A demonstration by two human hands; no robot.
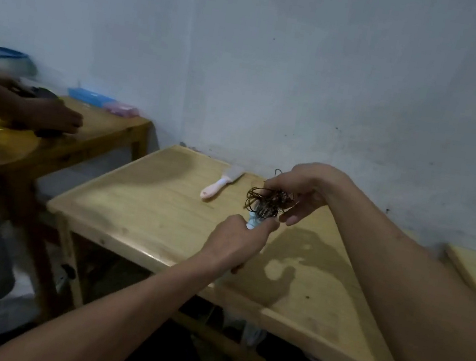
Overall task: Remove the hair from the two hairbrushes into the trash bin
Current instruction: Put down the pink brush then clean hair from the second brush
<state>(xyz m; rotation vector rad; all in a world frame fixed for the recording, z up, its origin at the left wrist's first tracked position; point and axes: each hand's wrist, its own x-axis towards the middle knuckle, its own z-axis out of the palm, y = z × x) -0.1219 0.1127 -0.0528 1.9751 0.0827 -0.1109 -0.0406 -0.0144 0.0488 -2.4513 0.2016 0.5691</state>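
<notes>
Left hand (235,239) grips blue brush (252,220) above table (139,205). Right hand (297,189) pinches hair (267,200), mid-strip. Pink brush (221,184) lies behind. Next: pull free, find bin (not visible).

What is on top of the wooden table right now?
A pink hairbrush lies on the wooden table near the wall. The hands' shadows fall there too. Both hands work a blue brush above it, hiding part of the tabletop.
</notes>
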